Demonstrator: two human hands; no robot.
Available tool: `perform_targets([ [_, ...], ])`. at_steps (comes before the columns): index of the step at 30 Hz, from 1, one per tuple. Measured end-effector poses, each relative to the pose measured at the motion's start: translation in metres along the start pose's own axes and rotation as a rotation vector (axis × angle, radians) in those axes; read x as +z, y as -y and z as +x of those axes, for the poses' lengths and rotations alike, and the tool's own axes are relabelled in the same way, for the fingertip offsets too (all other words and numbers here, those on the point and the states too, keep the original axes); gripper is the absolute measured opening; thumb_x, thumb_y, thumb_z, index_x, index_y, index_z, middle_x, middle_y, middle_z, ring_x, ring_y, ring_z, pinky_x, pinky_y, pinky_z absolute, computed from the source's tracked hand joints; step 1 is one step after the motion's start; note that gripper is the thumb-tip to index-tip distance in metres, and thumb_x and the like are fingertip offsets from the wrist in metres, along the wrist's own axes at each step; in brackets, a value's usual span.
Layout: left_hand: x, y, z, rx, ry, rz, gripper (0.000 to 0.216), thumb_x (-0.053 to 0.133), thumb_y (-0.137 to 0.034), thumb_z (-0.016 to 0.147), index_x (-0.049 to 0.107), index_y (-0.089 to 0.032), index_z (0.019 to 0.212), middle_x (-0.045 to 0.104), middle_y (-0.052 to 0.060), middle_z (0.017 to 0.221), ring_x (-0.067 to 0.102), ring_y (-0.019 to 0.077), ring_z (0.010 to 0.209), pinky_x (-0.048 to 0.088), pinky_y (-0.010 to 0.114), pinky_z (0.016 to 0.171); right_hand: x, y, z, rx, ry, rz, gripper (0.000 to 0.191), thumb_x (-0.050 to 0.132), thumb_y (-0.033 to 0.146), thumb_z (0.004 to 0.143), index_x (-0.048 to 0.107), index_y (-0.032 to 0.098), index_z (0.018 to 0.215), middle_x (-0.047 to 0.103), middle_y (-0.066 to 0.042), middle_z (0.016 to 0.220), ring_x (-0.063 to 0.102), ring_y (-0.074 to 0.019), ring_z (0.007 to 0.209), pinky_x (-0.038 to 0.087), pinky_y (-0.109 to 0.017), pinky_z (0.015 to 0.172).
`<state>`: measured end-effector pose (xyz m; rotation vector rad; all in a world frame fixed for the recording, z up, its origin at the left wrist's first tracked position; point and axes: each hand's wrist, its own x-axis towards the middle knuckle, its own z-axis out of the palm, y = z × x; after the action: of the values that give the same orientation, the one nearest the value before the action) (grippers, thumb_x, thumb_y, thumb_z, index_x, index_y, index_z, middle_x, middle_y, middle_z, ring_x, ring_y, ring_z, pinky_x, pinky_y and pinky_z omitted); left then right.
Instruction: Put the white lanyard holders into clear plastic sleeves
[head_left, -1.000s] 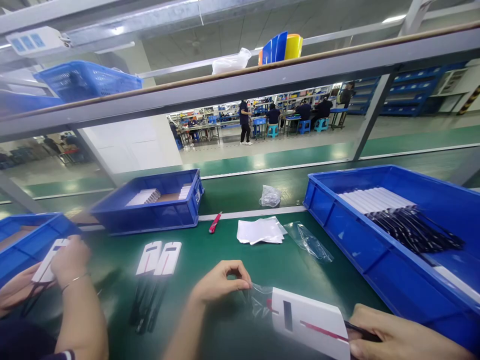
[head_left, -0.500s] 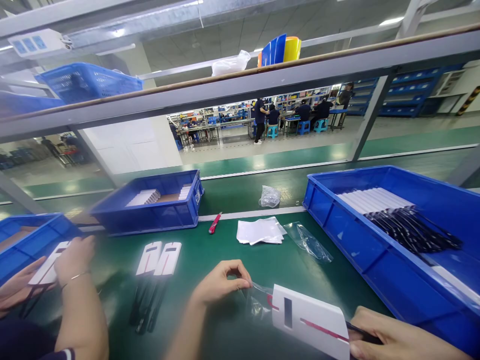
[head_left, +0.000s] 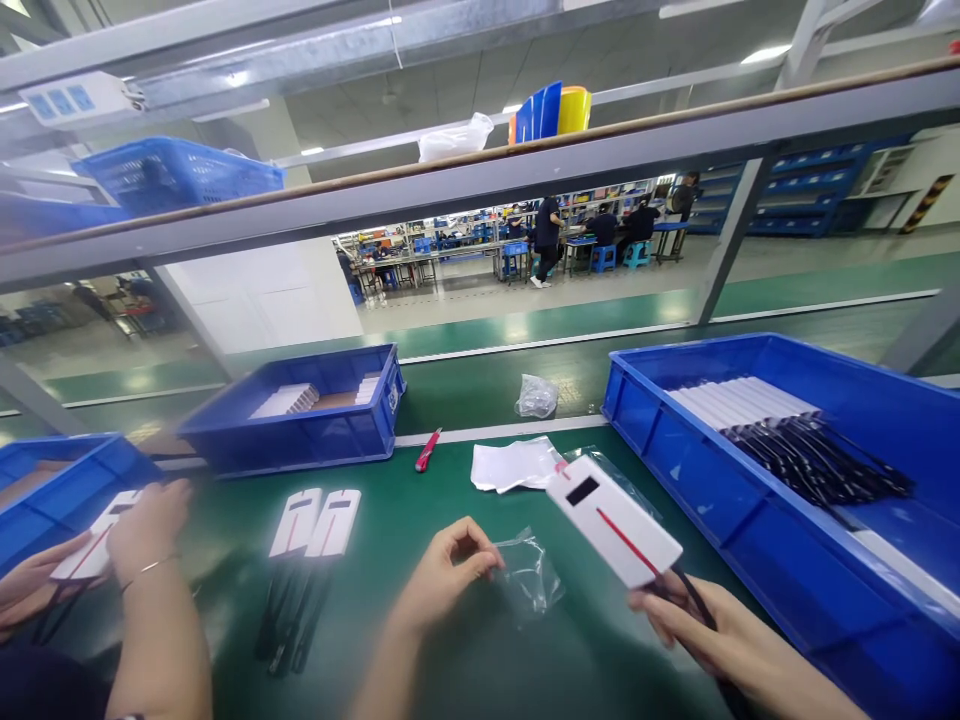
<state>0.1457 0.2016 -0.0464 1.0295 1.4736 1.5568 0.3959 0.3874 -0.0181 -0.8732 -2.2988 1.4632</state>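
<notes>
The right hand (head_left: 690, 620) is closed around the black cable (head_left: 699, 598) at the lower end of a flat white case (head_left: 615, 525), which is held tilted above the green table (head_left: 405, 510), its red stripe and dark window facing up. The left hand (head_left: 446, 570) pinches the edge of a clear plastic bag (head_left: 534, 580) between thumb and fingertips; bag and case are apart. To the left, a co-worker's hands (head_left: 150, 525) hold a similar case (head_left: 88, 555), and two more cases (head_left: 334, 525) lie side by side with their cables. Farther back are white sheets (head_left: 506, 466), a red cutter (head_left: 428, 452), and a blue bin (head_left: 720, 490) of cabled cases on the right. Beyond the crumpled plastic (head_left: 537, 396), people (head_left: 547, 238) are at distant benches.
</notes>
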Motion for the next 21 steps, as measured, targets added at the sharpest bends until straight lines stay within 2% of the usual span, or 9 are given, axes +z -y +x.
perform_targets([
  [3, 0.011, 0.002, -0.005, -0.005, -0.027, -0.035, 0.021, 0.069, -0.032, 0.088, 0.058, -0.015, 0.083, 0.071, 0.008, 0.088, 0.060, 0.0152, 0.076, 0.046, 0.028, 0.075, 0.014, 0.014, 0.014, -0.015, -0.060, 0.086, 0.045, 0.065, 0.064, 0.078, 0.072, 0.022, 0.093, 0.074, -0.005, 0.092, 0.069, -0.0256, 0.088, 0.056, -0.026, 0.074],
  [5, 0.018, 0.002, -0.008, -0.010, -0.033, -0.030, 0.021, 0.069, -0.032, 0.088, 0.058, -0.015, 0.082, 0.071, 0.008, 0.086, 0.060, 0.0157, 0.076, 0.046, 0.028, 0.075, 0.022, 0.019, 0.021, -0.014, -0.064, 0.095, 0.046, 0.064, 0.063, 0.079, 0.071, 0.022, 0.100, 0.074, -0.006, 0.095, 0.069, -0.0268, 0.094, 0.055, -0.028, 0.080],
  [8, 0.027, -0.001, -0.011, -0.013, -0.050, 0.025, 0.019, 0.069, -0.031, 0.087, 0.060, -0.015, 0.081, 0.071, 0.008, 0.086, 0.061, 0.0171, 0.077, 0.047, 0.029, 0.076, 0.032, 0.021, 0.026, -0.013, -0.020, 0.077, 0.041, 0.067, 0.057, 0.078, 0.070, 0.021, 0.099, 0.074, -0.005, 0.095, 0.069, -0.0253, 0.090, 0.055, -0.028, 0.077],
  [12, 0.035, -0.009, -0.013, 0.004, -0.090, 0.168, 0.013, 0.065, -0.027, 0.088, 0.064, -0.015, 0.082, 0.071, 0.007, 0.087, 0.062, 0.0183, 0.081, 0.047, 0.029, 0.079, 0.045, 0.021, 0.027, -0.020, 0.060, 0.038, 0.030, 0.067, 0.047, 0.079, 0.068, 0.020, 0.092, 0.070, 0.000, 0.080, 0.063, -0.0185, 0.071, 0.050, -0.025, 0.061],
  [14, 0.037, -0.014, -0.014, -0.024, -0.096, 0.221, 0.008, 0.068, -0.022, 0.084, 0.065, -0.016, 0.086, 0.072, 0.005, 0.087, 0.062, 0.0181, 0.082, 0.046, 0.028, 0.078, 0.051, 0.021, 0.028, -0.033, 0.087, 0.020, 0.026, 0.066, 0.042, 0.079, 0.066, 0.020, 0.092, 0.066, 0.002, 0.076, 0.058, -0.0158, 0.066, 0.046, -0.024, 0.057],
  [17, 0.039, -0.023, -0.015, -0.110, -0.062, 0.278, 0.016, 0.073, -0.018, 0.076, 0.066, -0.016, 0.090, 0.072, 0.003, 0.083, 0.062, 0.0175, 0.079, 0.044, 0.026, 0.072, 0.056, 0.018, 0.030, -0.056, 0.113, -0.005, 0.024, 0.064, 0.037, 0.080, 0.063, 0.021, 0.098, 0.063, 0.003, 0.074, 0.054, -0.0149, 0.065, 0.043, -0.024, 0.057],
  [21, 0.038, -0.030, -0.016, -0.142, -0.046, 0.404, 0.006, 0.069, -0.023, 0.080, 0.069, -0.017, 0.079, 0.070, 0.001, 0.074, 0.060, 0.0162, 0.074, 0.042, 0.025, 0.069, 0.056, 0.015, 0.034, -0.076, 0.143, -0.036, 0.020, 0.058, 0.034, 0.085, 0.058, 0.023, 0.101, 0.063, 0.003, 0.082, 0.053, -0.0156, 0.069, 0.042, -0.026, 0.062],
])
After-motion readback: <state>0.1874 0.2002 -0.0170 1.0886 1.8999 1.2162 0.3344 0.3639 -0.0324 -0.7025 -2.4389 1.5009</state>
